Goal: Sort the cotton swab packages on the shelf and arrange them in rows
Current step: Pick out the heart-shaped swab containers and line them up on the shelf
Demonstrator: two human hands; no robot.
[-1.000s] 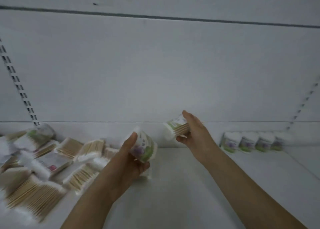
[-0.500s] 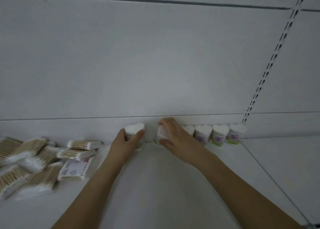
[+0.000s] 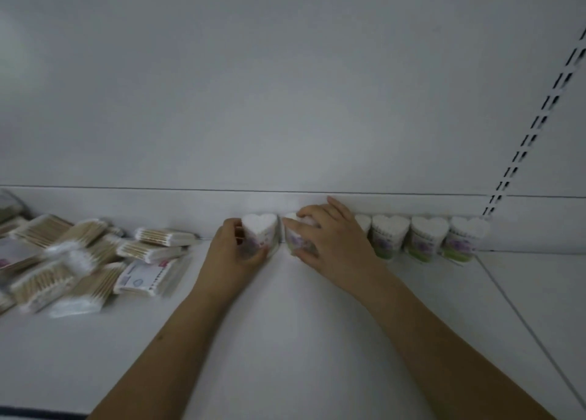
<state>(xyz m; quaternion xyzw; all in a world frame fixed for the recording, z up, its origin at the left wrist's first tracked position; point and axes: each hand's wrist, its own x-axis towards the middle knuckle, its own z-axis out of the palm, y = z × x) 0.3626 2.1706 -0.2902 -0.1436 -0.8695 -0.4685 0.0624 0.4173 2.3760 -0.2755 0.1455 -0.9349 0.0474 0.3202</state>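
Standing upright at the far edge of the white shelf [image 3: 285,340], against the back wall [image 3: 285,102], a row of heart-shaped cotton swab tubs runs from the middle toward the right; the left hand [image 3: 231,254] grips the leftmost tub [image 3: 261,232], its fingers curled round the tub's left side and its thumb across the near face; the right hand [image 3: 333,242] holds the second tub [image 3: 296,242] just beside it, fingers draped over the top and thumb along the near side, so that most of this tub is hidden; the two held tubs stand very close together, though whether they touch cannot be told; to the right of the right hand a partly hidden tub [image 3: 363,224] shows only its white top, and beyond it three more tubs [image 3: 426,238] stand side by side with purple and green labels, the last one near a slotted upright rail [image 3: 536,124] on the wall; far to the left, well apart from the row, a loose heap of flat swab packs [image 3: 79,261] lies on the shelf, wooden sticks and white tips showing through clear wrap, some packs overlapping others; one flat pack with a printed label [image 3: 146,276] lies at the near right edge of the heap; both forearms reach in from the near edge; the picture is slightly blurred.
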